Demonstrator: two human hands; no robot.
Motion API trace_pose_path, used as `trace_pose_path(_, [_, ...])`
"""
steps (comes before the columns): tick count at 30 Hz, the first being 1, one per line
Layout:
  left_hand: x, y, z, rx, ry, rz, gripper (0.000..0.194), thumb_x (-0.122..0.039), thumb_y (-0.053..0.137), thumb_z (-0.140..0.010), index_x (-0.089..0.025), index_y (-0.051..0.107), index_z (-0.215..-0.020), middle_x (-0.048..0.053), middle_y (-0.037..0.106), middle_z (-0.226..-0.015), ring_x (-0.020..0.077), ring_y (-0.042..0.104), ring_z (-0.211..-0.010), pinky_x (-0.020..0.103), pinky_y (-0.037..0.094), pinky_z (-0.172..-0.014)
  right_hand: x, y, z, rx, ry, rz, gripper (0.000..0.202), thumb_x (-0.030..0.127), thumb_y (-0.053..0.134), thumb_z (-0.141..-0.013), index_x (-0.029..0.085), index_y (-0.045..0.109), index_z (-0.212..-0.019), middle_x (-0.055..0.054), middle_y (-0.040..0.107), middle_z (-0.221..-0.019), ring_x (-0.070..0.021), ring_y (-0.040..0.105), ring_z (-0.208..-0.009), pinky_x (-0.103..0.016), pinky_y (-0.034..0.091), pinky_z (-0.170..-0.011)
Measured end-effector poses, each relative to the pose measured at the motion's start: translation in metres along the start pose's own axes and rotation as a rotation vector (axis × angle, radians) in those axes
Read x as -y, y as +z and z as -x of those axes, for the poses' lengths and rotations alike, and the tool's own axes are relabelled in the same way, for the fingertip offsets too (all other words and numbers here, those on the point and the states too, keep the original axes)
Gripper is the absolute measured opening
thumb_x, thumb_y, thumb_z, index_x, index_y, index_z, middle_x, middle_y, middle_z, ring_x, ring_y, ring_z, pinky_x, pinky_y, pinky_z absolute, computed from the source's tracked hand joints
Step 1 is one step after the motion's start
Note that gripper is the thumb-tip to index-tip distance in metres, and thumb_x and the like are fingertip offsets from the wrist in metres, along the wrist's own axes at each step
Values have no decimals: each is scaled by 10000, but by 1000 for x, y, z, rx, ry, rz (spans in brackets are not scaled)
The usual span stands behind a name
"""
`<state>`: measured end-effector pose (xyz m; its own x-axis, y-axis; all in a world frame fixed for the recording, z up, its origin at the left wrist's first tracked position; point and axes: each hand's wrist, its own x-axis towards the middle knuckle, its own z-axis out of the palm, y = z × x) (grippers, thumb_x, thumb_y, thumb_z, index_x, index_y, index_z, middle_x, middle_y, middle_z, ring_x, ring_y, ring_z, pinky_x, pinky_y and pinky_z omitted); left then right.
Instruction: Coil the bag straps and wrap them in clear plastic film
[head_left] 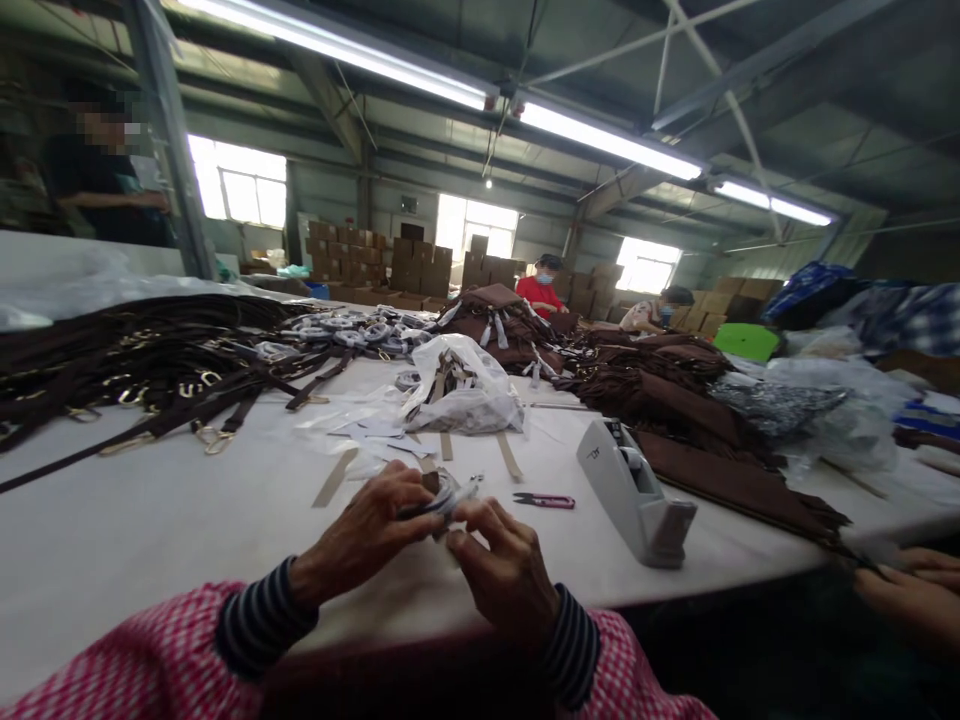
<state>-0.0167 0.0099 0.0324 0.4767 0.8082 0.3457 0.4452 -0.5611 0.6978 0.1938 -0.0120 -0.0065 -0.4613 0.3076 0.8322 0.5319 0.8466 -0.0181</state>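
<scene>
Over the near part of the white table, both hands grip one small coiled strap with a pale grey wrapping and a metal clasp at its end. My left hand has its fingers closed round the coil's left side. My right hand pinches the other side, thumb and forefinger close together. Fingers hide much of the coil. Right of it lie thread snips with a pinkish handle. Beyond my hands sits a clear plastic bag of beige-brown strips, with a loose strip nearer my left hand.
A grey tape dispenser stands to the right. Dark straps with gold hooks heap at the left, wrapped coils behind. Brown fabric pieces pile up at the right. Another person's hand is at the right edge.
</scene>
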Motion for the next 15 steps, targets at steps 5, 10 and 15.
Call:
trace_pose_path(5, [14, 29, 19, 4, 146, -258, 218, -270, 578, -1020, -194, 747, -907, 69, 656, -955, 253, 522, -995, 371, 443, -855, -1, 6, 14, 220, 138, -74, 155, 132, 558, -1002, 188, 683, -931, -82, 728, -1098, -188, 710, -883, -262, 543, -751])
trace_pose_path(10, [20, 30, 21, 4, 199, -273, 167, -228, 586, -1005, -193, 739, -947, 76, 670, -954, 259, 530, -993, 402, 466, -881, -4, -1, 4, 355, 267, -209, 154, 123, 610, -987, 187, 722, -904, -52, 727, -997, -159, 711, -852, -224, 512, -758])
trace_pose_path(15, [17, 25, 22, -10, 235, -234, 158, -218, 570, -993, -191, 724, -1009, 86, 686, -980, 275, 530, -1016, 437, 472, -902, -13, -2, -18, 396, 445, -364, 122, 78, 777, -856, 181, 775, -791, -7, 689, -839, -140, 674, -757, -224, 462, -714])
